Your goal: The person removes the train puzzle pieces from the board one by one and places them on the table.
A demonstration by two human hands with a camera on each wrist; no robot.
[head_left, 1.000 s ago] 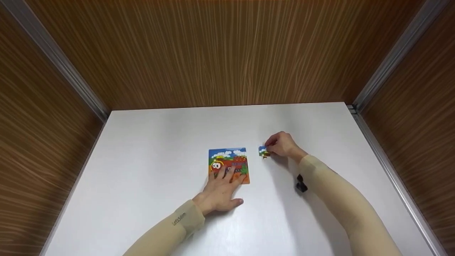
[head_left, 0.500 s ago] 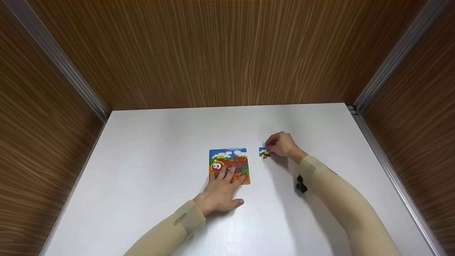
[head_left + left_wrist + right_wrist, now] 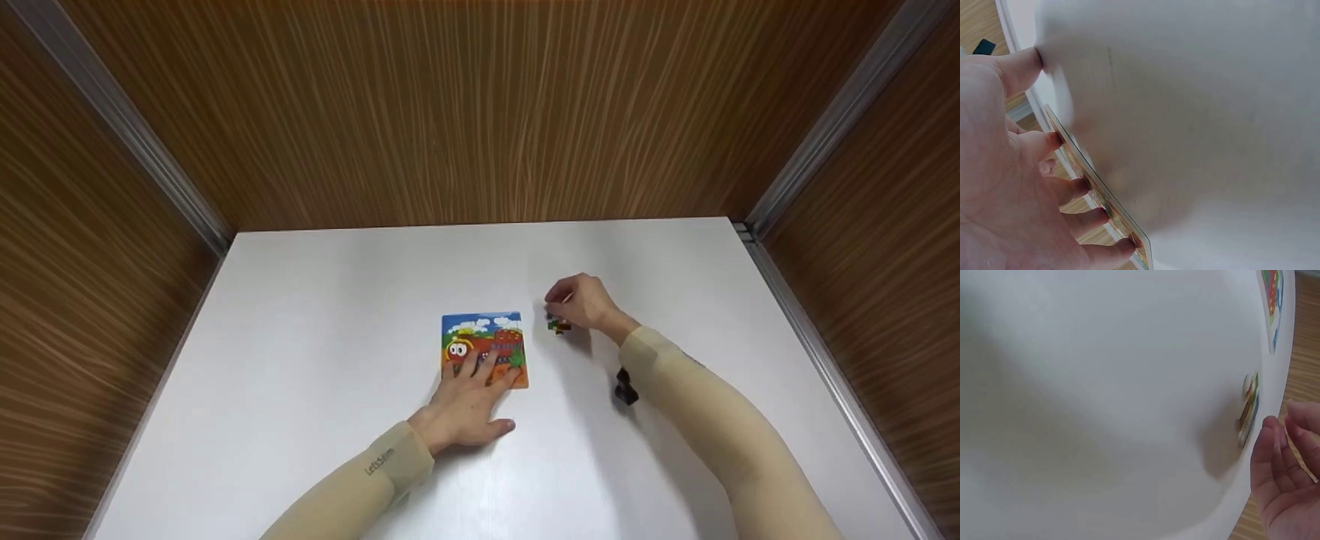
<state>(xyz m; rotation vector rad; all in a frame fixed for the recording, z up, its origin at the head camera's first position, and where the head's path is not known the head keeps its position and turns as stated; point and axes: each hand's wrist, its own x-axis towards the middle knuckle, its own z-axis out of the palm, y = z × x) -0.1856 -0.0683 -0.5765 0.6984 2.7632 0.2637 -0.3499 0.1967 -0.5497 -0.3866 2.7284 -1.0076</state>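
Roughly, the small picture piece [image 3: 559,328] lies on the white table [image 3: 337,337] just under the fingertips of the right hand [image 3: 589,301], on the side toward the person and a little to the hand's left. Right hand clearly the nearer; the left hand [image 3: 465,405] is well apart from it.

Right hand: narrow, fingers bent, thumb and index close together. Head view has the fingers covering the piece's upper part; right wrist view is blurred and has the fingertips beside its end. Cannot tell whether they pinch it, touch it or merely hover. Cannot tell either if it is one piece or several. No clear long axis from above; the slim outline at the wrist looks to be the low viewing angle.

Left hand: spread wide, fingertips on the lower part of the picture board [image 3: 480,343], thumb off it. Board roughly square, flat, its blue sky edge away from the person.

Key relation, in my judgement: piece to the board's right, level with its upper half, bare table between. Any move joining the two runs leftward, with the right hand best placed.
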